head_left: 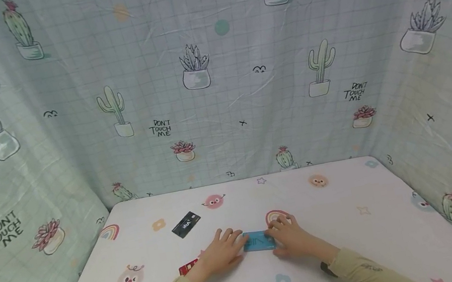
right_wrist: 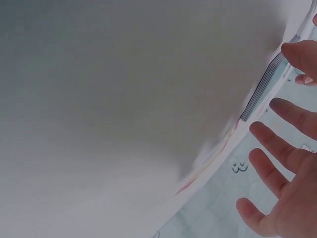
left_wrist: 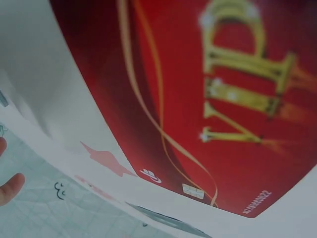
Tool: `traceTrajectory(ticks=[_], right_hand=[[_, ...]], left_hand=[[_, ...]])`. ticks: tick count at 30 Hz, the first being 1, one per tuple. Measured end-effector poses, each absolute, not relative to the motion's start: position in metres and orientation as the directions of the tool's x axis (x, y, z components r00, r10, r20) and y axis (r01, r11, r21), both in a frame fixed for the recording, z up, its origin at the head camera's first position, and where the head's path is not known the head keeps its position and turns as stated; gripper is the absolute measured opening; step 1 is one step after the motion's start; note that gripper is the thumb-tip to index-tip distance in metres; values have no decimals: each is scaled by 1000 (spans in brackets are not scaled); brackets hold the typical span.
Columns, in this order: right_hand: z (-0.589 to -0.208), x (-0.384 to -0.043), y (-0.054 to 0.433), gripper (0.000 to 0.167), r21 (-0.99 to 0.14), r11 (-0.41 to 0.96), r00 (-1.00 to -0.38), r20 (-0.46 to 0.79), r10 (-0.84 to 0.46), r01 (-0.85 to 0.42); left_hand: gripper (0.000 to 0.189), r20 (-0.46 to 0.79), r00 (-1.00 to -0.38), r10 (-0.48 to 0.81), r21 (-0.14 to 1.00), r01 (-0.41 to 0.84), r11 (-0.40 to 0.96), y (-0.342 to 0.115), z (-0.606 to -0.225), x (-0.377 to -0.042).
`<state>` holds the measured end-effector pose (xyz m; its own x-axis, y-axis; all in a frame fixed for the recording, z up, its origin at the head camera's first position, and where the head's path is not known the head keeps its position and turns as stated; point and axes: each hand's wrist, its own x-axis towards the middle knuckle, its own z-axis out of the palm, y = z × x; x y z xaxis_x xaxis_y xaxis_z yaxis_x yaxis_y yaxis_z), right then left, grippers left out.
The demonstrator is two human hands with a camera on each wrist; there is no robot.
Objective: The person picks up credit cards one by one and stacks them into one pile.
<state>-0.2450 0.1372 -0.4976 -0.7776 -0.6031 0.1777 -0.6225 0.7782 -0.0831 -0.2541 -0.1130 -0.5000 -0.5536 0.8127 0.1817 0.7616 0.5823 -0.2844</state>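
Note:
A blue card lies on the table between the two hands. Seen from the side in the right wrist view, it tops a stack of cards with several thin layers. My left hand has its fingertips at the stack's left end. At the right end, the fingers of my right hand touch the upper corner, with the thumb near the lower one. The right wrist view shows those fingers spread. Under my left wrist lies a red VIP card, partly hidden by the arm in the head view.
Further back on the left, a black VIP card lies by itself. A dark thing of unclear kind shows beside the right cuff. The white patterned table is bordered by a cactus-print curtain at the back and sides.

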Motion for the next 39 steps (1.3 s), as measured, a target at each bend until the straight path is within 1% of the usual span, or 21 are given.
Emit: traceTrajectory(ticks=[6,10,12,17,19,24,27,33,39], right_hand=[[-496,-241,132,45,-105,782,-786,169,-595,-614],[-494,-238,128,45,-90,785,-786,168,-594,-613],[-493,-237,126,44,-80,782,-782,171,-600,-617],[-492,-233,122,44,-52,763,-757,184,-627,-644],[-491,-230,120,45,-54,753,-747,192,-636,-655],[-492,-225,112,44,-59,739,-734,198,-650,-671],[-494,-224,107,45,-49,734,-727,199,-657,-677],[-494,-221,96,44,-25,709,-696,217,-684,-705],[-492,-219,83,45,3,692,-677,204,-707,-722]], left_hand=[[51,205,-529,824,-294,769,567,-118,-499,-247],[50,221,-511,831,-309,771,556,-122,-500,-243],[50,215,-512,831,-324,766,556,-124,-499,-239],[49,198,-525,828,-318,765,560,-132,-497,-229],[49,204,-524,827,-301,771,562,-137,-496,-224],[48,211,-520,828,-299,772,561,-149,-495,-213],[48,218,-506,835,-317,772,551,-157,-496,-208],[49,270,-468,841,-377,752,540,-177,-493,-202],[52,291,-455,842,-375,755,538,-197,-488,-198]])
